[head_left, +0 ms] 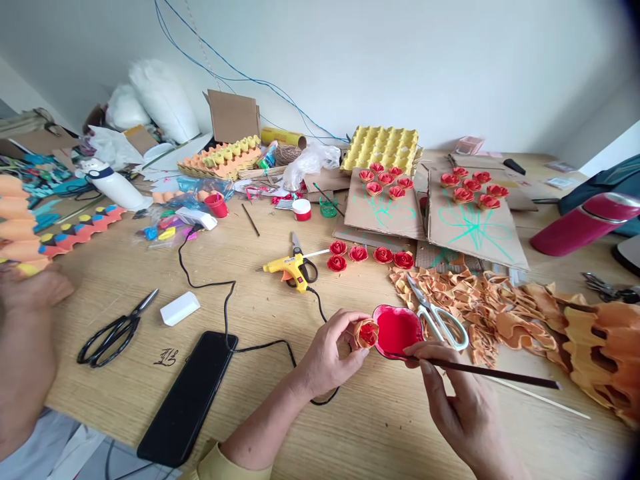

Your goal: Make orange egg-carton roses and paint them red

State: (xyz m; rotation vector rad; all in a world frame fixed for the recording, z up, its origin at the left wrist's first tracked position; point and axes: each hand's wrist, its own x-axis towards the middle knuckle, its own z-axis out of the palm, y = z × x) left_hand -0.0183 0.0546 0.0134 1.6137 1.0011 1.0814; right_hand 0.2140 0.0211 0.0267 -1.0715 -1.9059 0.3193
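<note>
Between the fingers of my left hand (pixel 333 353) is a small orange flower (pixel 367 333) with red paint at its centre. My right hand (pixel 457 400) grips a dark brush (pixel 493 373), its tip end over a dish of red paint (pixel 399 331). The flower is held right beside the dish's left edge. Red-painted roses (pixel 358 253) lie in a loose row behind my hands. Behind them a yellow glue gun (pixel 295 270) rests on the table with scissors under it. White-handled scissors (pixel 443 320) lie just right of the dish.
Orange carton scraps (pixel 480 300) and an egg tray (pixel 600 353) fill the right side. Cardboard sheets (pixel 470 227) bear more roses. A phone (pixel 187 400), black scissors (pixel 113 333) and a cable lie left. Another person's arm (pixel 25 353) is at the far left; a pink bottle (pixel 585 223) lies right.
</note>
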